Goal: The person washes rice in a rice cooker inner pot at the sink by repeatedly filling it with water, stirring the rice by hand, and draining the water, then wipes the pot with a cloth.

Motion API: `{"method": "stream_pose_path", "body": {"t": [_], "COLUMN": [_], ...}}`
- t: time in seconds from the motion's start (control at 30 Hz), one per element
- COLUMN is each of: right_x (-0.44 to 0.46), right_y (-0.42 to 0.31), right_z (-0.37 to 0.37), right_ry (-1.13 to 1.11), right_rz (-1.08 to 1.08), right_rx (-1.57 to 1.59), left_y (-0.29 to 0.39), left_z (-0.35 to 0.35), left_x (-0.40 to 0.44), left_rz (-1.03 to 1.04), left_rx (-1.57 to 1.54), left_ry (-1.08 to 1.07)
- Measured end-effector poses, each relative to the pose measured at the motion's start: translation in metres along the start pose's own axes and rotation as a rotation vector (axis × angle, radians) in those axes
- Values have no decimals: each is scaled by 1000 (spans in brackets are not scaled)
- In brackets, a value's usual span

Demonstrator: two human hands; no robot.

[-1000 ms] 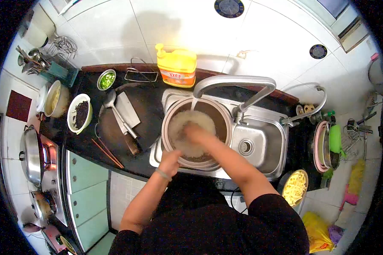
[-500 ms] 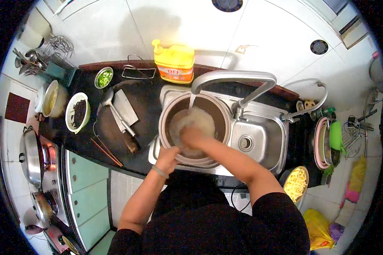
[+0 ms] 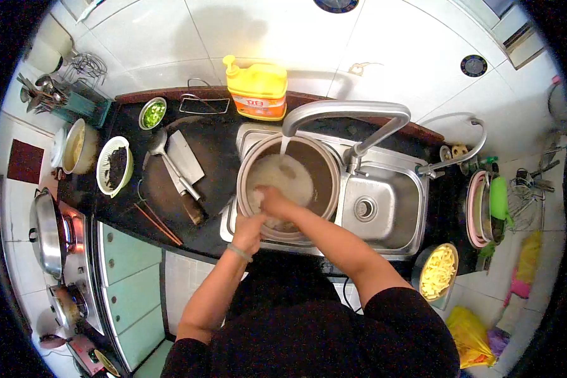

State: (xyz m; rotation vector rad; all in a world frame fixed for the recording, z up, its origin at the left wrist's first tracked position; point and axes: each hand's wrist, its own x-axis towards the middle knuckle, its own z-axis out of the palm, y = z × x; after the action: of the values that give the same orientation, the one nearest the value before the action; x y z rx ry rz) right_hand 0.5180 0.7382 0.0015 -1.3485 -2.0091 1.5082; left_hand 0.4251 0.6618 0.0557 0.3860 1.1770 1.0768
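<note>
A deep round pot [image 3: 324, 173] with a pale rim stands in the left sink basin. Cloudy whitish water and pale grains that look like rice [image 3: 290, 179] lie inside it. Water runs into the pot from the tap [image 3: 340, 110]. My left hand [image 3: 249, 230] is closed on the near-left part of the pot's rim. My right hand [image 3: 274, 203] is inside the pot, over the near-left side of the grains; its fingers are blurred and partly hidden.
A cleaver [image 3: 186, 157] and a spatula [image 3: 170, 160] lie left of the sink. Chopsticks [image 3: 159, 225], a bowl of dark food [image 3: 131, 167] and a yellow detergent jug [image 3: 256, 88] surround them. Right of the sink sits a bowl of yellow strips [image 3: 438, 272]. The stove [image 3: 82, 252] is far left.
My right hand has moved left and toward me within the pot, uncovering more of the pale grains. My left hand stays at the rim.
</note>
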Motion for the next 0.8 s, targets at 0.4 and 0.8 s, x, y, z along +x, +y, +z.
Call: {"method": "stream_pose_path", "body": {"t": [0.4,0.8], "right_x": [7,16], "right_y": [38,-4], "right_z": [-71,-24], "right_ry": [-131,192], "right_rz": [243,535], "right_rx": [-568,256], "left_y": [0,-5], "left_z": [8,-3], "left_x": [-7,-4], "left_rz": [111,-35], "left_rx": [-86,36], "left_ry": [79,55]}}
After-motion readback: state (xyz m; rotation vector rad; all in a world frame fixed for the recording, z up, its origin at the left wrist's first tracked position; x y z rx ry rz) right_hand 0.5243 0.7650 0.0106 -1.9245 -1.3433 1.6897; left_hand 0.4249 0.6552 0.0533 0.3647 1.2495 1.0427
